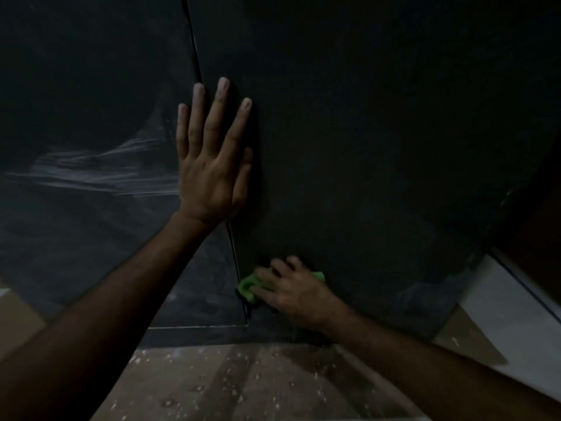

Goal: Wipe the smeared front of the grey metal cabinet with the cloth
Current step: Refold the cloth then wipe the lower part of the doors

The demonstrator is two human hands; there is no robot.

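- Head view: the cabinet (pixel 364 132) fills most of the frame, a dark grey metal front split by a thin vertical seam (pixel 194 56) running from 12 o'clock down toward 6.
- The left hand (pixel 212 159) lies flat at about 10 o'clock from centre, fingers straight and spread, palm pressed across the seam; it holds nothing and appears to brace the person.
- The right hand (pixel 291 287) is low, near 6 o'clock, fingers curled over the green cloth (pixel 247 288) and pressing it to the right door just beside the seam's lower end. The hand is motion-blurred, so the exact grip cannot be told.
- Pale smears (pixel 100 168) streak the left door at 9 o'clock, well apart from the cloth; fainter marks show at the right door's lower corner, around 4 o'clock.
- Below, a speckled floor (pixel 227 384) and a white panel (pixel 510 314) at 4 o'clock.
- Judgement: the step is wiping the bottom of the right door. To do it well, the cloth should stay flat under the palm, strokes should overlap, and pressure should stay even along the seam edge where grime collects.
- The left door's streaks likely need the most passes, so the bracing hand would have to shift off that panel.
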